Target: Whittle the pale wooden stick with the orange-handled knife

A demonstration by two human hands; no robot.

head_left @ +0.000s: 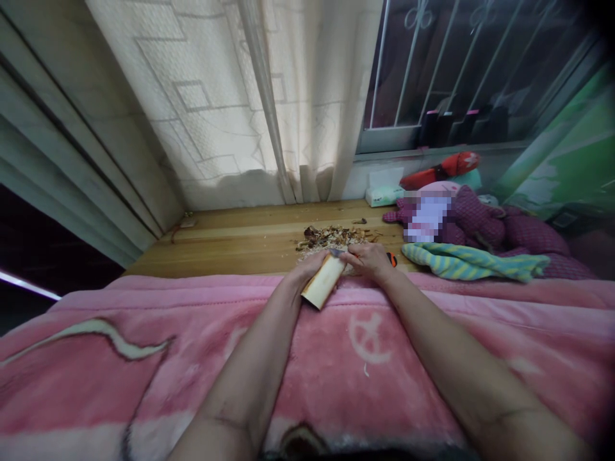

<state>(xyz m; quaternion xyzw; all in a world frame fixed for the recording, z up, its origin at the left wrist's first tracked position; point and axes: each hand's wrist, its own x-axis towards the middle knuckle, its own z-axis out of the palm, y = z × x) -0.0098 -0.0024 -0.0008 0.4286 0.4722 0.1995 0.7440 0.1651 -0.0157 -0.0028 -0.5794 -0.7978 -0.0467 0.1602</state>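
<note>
Between my hands, tilted over the edge of the pink blanket, is a pale piece (324, 283) that looks like a cut bamboo section, with a brown strip along one side. My left hand (310, 267) is closed around its left side near the far end. My right hand (371, 259) is closed on a knife; its grey blade (337, 253) lies at the far end of the pale piece. An orange and black handle end (393, 259) sticks out past the right hand. Just beyond both hands, brown and pale shavings (331, 237) lie in a heap. The fingers' undersides are hidden.
A wooden ledge (225, 240) runs below the curtain (312, 96). To the right lie a striped green and yellow cloth (473, 261), purple checked fabric (523, 234), a red item (442, 169) and a tissue pack (384, 195). The pink blanket (206, 358) spreads beneath my forearms.
</note>
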